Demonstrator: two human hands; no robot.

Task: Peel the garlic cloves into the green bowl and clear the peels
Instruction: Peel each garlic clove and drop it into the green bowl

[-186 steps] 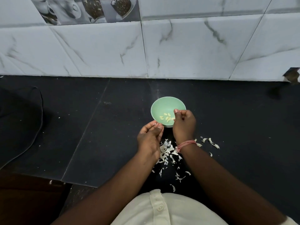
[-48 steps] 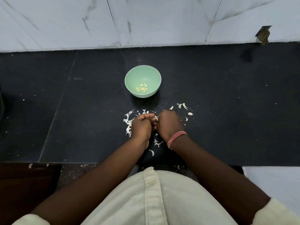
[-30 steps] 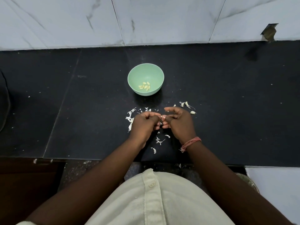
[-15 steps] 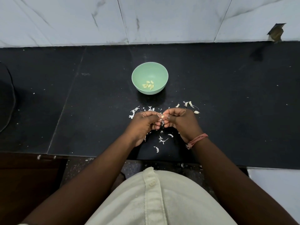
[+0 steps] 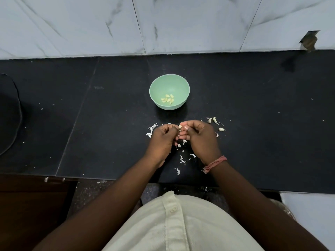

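A green bowl stands on the black counter and holds several peeled garlic cloves. Just in front of it my left hand and my right hand meet, both with curled fingers pinching one small garlic cloves piece between their fingertips. White peels lie scattered under and around the hands. A few unpeeled cloves lie to the right of my right hand.
The black counter runs to a marble-tiled wall behind. A dark round object sits at the left edge. The counter's front edge is close to my body.
Both hands rose from the peel pile and came together on a clove, turning it between the fingertips. The view shifted slightly; the bowl stayed put.
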